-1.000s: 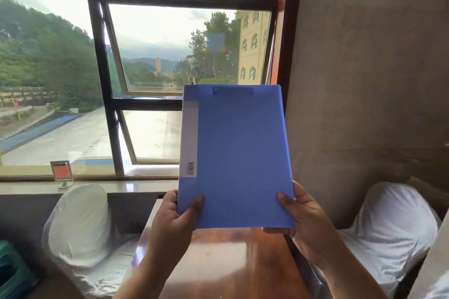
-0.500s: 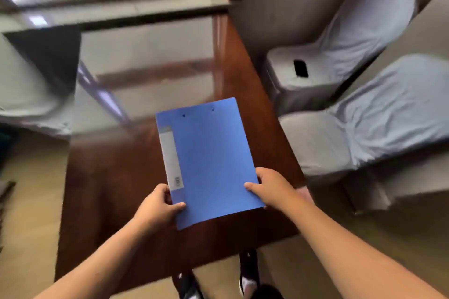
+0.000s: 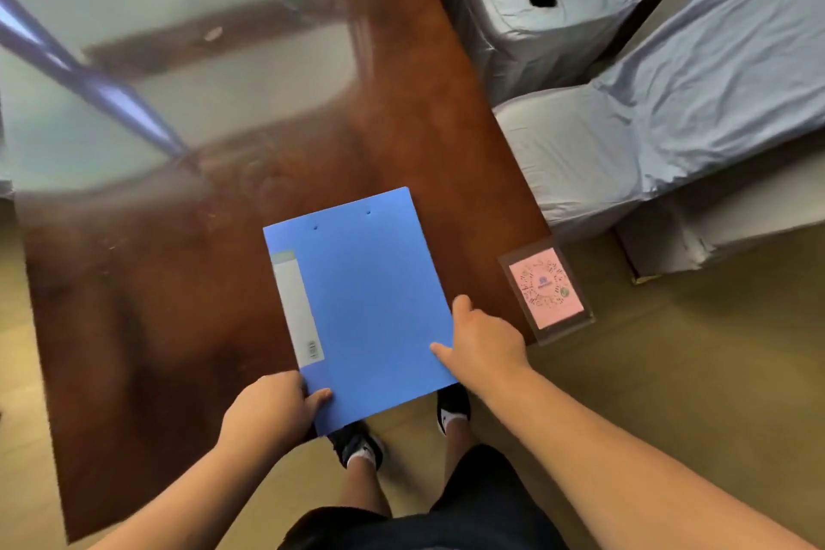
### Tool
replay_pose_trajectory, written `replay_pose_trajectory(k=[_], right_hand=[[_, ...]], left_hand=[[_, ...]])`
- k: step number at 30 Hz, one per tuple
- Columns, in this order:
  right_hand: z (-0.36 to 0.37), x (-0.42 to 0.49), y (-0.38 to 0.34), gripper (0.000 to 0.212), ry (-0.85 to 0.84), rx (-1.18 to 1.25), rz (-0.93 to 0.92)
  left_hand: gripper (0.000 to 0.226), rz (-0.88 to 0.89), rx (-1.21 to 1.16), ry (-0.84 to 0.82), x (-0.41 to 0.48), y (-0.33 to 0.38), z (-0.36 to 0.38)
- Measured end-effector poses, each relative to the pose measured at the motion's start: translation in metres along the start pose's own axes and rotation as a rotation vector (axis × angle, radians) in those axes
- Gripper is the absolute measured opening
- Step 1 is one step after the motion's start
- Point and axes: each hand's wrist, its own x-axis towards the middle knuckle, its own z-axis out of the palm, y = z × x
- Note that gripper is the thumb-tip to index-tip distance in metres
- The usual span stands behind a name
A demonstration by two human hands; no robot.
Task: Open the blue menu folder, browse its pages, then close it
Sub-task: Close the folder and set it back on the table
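The blue folder (image 3: 361,304) is shut. It is held flat over the near edge of the brown table (image 3: 156,326), and its near corner sticks out past the table edge, over the floor (image 3: 669,393). I cannot tell if it touches the table top.

The left hand (image 3: 268,409) is clamped on the near left corner of the folder. Its thumb lies on top of the blue cover and its other fingers are tucked under, out of sight. Just past this hand, along the left side of the folder, runs a long pale label strip (image 3: 297,308) with a tiny barcode at its near end.

The right hand (image 3: 484,346) is on the right edge of the folder. Its thumb rests on the cover and one finger points up along the edge. The rest of its fingers are curled. I cannot tell if they go under the folder, so I cannot tell if this hand grips it or only touches it.

Just to the right of the right hand, a clear stand with a pink card (image 3: 547,288) sits at the table corner. Farther off on that side are chairs in grey covers (image 3: 669,103).

Below the hands, the person's two feet in dark shoes (image 3: 453,409) stand on the floor.
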Motion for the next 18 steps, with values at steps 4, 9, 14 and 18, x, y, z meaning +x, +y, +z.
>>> replay_pose_trajectory(k=[4, 9, 14, 18], right_hand=[[0.015, -0.017, -0.015, 0.051, -0.005, 0.013, -0.144], [0.024, -0.024, -0.005, 0.046, 0.004, 0.119, -0.096], [0.019, -0.019, 0.023, 0.045, 0.039, 0.135, -0.060], [0.018, -0.017, 0.032, 0.043, 0.056, 0.169, -0.058]], left_hand=[[0.054, 0.072, 0.083, -0.020, 0.002, 0.022, -0.002], [0.058, 0.139, 0.075, 0.000, 0.009, 0.059, 0.001], [0.056, 0.167, 0.059, 0.043, 0.017, 0.083, 0.002], [0.057, 0.182, 0.064, 0.070, 0.026, 0.089, 0.006]])
